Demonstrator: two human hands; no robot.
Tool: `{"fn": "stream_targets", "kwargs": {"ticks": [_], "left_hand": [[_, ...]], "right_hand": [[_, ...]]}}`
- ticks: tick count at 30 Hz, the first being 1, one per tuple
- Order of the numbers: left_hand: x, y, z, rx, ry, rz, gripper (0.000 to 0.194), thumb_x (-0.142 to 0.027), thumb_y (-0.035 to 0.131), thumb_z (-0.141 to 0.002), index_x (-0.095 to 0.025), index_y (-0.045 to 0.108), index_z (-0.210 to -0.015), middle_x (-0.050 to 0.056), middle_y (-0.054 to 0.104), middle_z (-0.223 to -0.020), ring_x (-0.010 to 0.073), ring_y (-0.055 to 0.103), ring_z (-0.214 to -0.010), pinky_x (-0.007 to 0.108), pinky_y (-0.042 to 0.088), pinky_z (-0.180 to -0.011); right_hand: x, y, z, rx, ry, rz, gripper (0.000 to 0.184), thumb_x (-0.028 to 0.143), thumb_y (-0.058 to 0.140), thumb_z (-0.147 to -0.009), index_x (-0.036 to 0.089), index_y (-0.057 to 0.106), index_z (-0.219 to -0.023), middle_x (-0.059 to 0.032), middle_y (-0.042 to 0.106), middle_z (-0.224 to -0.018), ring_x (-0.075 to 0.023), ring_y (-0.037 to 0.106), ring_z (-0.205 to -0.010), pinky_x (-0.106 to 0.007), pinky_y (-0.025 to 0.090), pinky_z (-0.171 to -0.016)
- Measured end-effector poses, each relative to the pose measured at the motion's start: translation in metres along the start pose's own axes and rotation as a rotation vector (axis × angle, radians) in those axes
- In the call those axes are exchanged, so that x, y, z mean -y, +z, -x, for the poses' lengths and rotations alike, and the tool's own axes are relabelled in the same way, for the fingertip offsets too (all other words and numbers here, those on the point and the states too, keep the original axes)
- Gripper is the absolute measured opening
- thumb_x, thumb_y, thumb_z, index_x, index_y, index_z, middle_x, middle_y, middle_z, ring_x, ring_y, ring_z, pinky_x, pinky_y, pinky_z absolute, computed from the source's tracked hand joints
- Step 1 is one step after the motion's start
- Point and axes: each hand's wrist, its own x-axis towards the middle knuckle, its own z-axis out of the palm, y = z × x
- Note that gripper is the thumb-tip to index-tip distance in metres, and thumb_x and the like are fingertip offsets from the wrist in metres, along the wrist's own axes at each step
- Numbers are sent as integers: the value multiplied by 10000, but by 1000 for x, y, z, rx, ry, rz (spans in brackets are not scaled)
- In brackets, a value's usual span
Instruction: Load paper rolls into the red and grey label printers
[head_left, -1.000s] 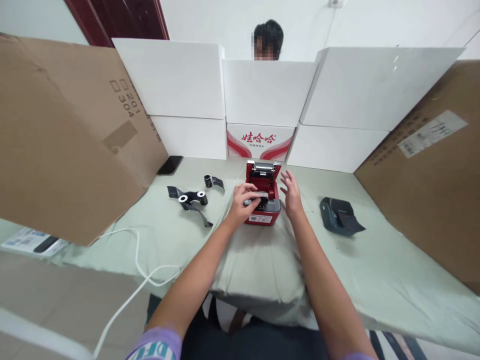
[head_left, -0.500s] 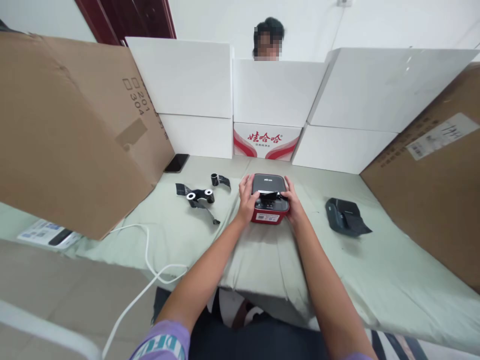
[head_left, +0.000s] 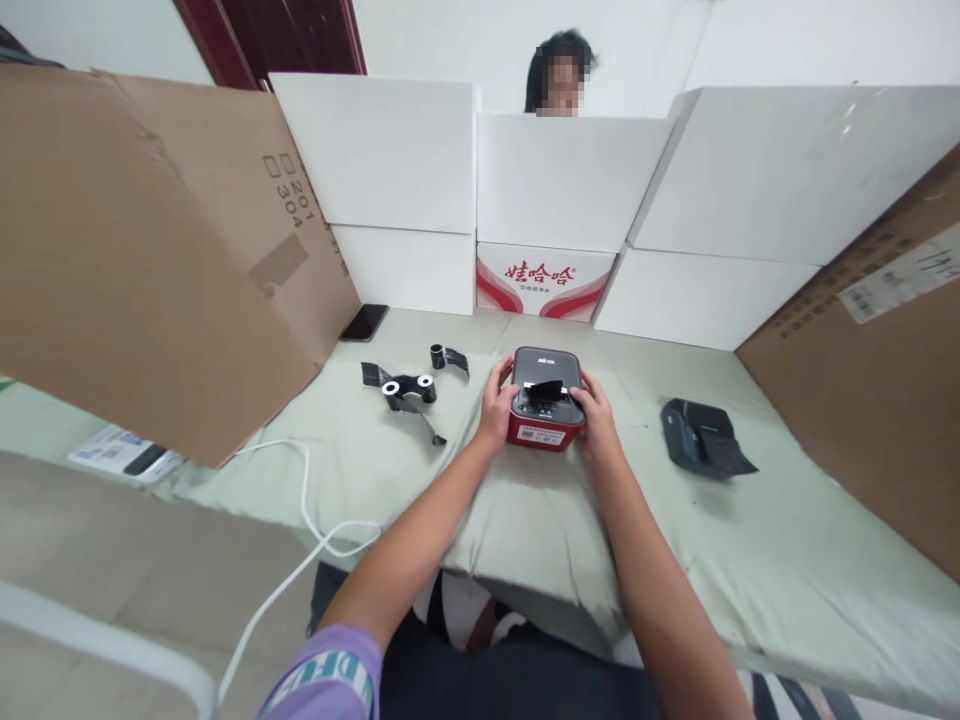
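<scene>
A small box-shaped printer (head_left: 546, 440), red below with a dark grey top, sits on the cloth in front of me. A black strip (head_left: 545, 390) sticks up from the slot across its top. My left hand (head_left: 496, 405) wraps the printer's left side, thumb on the top edge. On the opposite side my right hand (head_left: 596, 408) grips it, its thumb near the strip's right end. To the left lie black ribbon rolls (head_left: 409, 390) with white cores and loose tails, and a smaller roll (head_left: 448, 358) behind them. A dark device (head_left: 705, 438) with a black flap lies at the right.
White boxes (head_left: 405, 150) form a wall behind the table, with brown cartons (head_left: 187, 250) at both sides. A phone (head_left: 365, 323) lies at the back left. A white cable (head_left: 304, 480) hangs over the front edge. Another person (head_left: 559, 75) is behind the boxes.
My thumbs have moved apart from the black strip toward the printer's edges, and the strip now stands free between them. The view has shifted slightly.
</scene>
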Motion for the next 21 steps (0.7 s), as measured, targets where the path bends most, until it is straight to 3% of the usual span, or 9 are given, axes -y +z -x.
{"fn": "stream_targets", "kwargs": {"ticks": [2,4,7,9,13,17,21], "left_hand": [[-2,-3,6,-117,-6,-77,386,-279,465,-907,-174,615,-1247,123,650,-1287,249,607,-1252,399,477,-1099],[-8,-8,15,-152,22,-192,331,-362,458,-955,-163,663,-1120,134,671,-1180,266,634,-1178,426,484,-1078],[-21,-16,30,34,111,-291,413,-452,518,-955,-162,648,-1219,145,657,-1243,281,622,-1215,437,469,-1100],[-29,-19,38,152,156,-323,557,-461,655,-875,-155,592,-1337,158,627,-1335,304,590,-1280,448,450,-1129],[-41,-9,33,263,198,-351,798,-434,810,-740,-159,533,-1436,176,541,-1480,344,527,-1372,473,426,-1167],[-46,38,-5,328,270,-348,988,-449,872,-667,-121,457,-1502,213,411,-1588,370,428,-1461,480,373,-1214],[-36,114,-51,381,336,-254,792,-383,870,-691,-111,573,-1374,203,562,-1444,340,541,-1352,430,448,-1144]], "right_hand": [[5,-8,13,-30,-20,159,566,499,697,-770,237,619,-1266,-113,659,-1320,-298,641,-1169,-464,540,-985],[15,-16,25,53,-59,373,682,551,771,-721,216,599,-1289,-144,647,-1314,-321,645,-1140,-490,541,-975],[33,-22,36,276,-230,619,853,496,872,-639,223,542,-1378,-158,617,-1370,-361,622,-1197,-508,523,-1001],[41,-24,38,371,-356,694,808,441,872,-658,235,552,-1372,-147,633,-1359,-372,617,-1224,-499,517,-1012],[49,-38,26,382,-399,755,761,445,870,-668,242,582,-1343,-132,686,-1297,-381,670,-1154,-488,547,-958],[72,-74,-16,340,-383,727,847,504,894,-638,205,570,-1362,-139,704,-1294,-386,677,-1151,-498,553,-961],[100,-121,-73,275,-295,814,733,432,939,-550,186,679,-1190,-122,758,-1166,-379,701,-1074,-498,560,-953]]}}
